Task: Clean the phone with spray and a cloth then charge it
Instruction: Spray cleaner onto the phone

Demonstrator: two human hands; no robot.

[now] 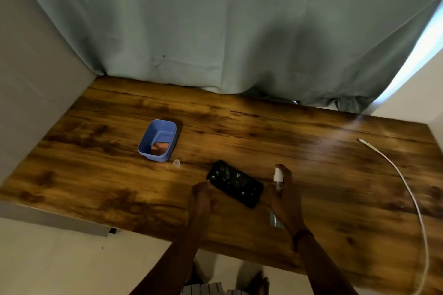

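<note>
The right hand [285, 196] is wrapped around a small clear spray bottle with a white nozzle [278, 176], forefinger on top. The left hand [201, 195], fingers curled, touches the near end of the black rectangular phone [235, 183], which lies droplet-speckled near the wooden table's [96, 175] front edge. Further left sit a clear cap [177, 163] and a blue plastic tub [158, 140] holding what may be an orange cloth [159, 148]. A white charging cable [407, 189] curves along the right edge.

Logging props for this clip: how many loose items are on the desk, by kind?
Phone: 1
Spray bottle: 1
Clear bottle cap: 1
Blue plastic tub: 1
Orange cloth: 1
White charging cable: 1
Total: 6
</note>
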